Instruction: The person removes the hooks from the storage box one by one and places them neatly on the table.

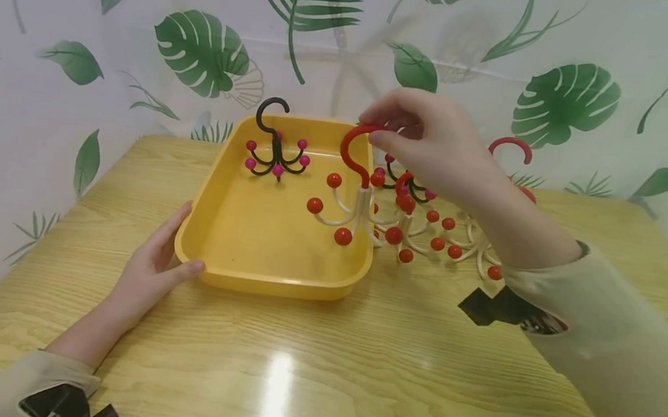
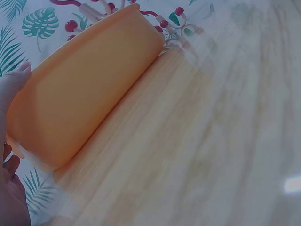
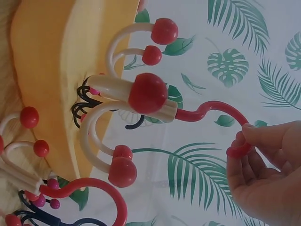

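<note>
My right hand [image 1: 428,137] pinches the red hook end of a multi-arm hook hanger [image 1: 362,204] between thumb and fingers. Its cream arms, tipped with red balls, hang over the right side of a yellow tray [image 1: 281,286]. In the right wrist view, this hanger [image 3: 188,114] dangles from the fingertips. My left hand [image 1: 148,279] grips the tray's near left corner, the thumb at the rim and the fingers along the outer side. Inside the tray, towards the back, a black hook hanger [image 1: 276,151] with pink balls stands hook up.
To the right of the tray, more hangers lie on the wooden table [image 1: 322,364]: a red-and-cream one [image 1: 405,230], another [image 1: 481,243] partly behind my right arm, and a black one with pink balls [image 1: 412,183]. A leaf-patterned cloth [image 1: 209,2] hangs behind the table.
</note>
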Motion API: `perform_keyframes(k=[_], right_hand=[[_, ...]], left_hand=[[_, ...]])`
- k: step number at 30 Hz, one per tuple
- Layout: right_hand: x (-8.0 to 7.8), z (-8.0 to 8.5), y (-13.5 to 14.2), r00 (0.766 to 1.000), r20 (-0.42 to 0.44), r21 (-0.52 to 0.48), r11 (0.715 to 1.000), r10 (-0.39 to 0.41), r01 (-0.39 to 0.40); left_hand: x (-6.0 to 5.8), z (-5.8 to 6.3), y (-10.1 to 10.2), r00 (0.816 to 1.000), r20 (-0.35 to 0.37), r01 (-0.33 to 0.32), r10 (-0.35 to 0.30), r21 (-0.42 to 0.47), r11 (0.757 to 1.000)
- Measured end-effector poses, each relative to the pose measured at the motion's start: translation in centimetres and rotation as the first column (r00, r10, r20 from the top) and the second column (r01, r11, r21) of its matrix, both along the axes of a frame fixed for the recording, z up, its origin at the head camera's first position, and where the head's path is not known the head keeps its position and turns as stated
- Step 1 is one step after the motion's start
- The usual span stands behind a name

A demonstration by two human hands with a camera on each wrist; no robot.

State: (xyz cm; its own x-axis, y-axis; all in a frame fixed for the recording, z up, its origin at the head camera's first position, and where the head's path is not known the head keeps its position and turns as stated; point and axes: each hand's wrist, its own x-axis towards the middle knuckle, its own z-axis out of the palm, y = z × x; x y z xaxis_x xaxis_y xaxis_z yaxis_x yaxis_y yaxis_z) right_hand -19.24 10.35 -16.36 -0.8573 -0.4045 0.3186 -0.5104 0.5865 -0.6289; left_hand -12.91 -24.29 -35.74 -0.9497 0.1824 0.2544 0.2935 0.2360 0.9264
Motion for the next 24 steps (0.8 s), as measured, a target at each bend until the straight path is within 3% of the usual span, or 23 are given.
perform_keyframes(k=[14, 24], right_hand=[[3.9, -2.0, 4.0, 0.998, -0.066, -0.144, 0.99, -0.008, -0.002], [5.7, -3.8, 6.7, 0.995, -0.093, -0.116, 0.992, 0.027, -0.038]], left_hand=[[-0.2, -0.1, 0.1, 1.0, -0.003, 0.005, -0.005, 0.018, 1.0], [-0.2, -0.1, -0.1, 1.0, 0.006, 0.002, -0.002, 0.016, 1.0]])
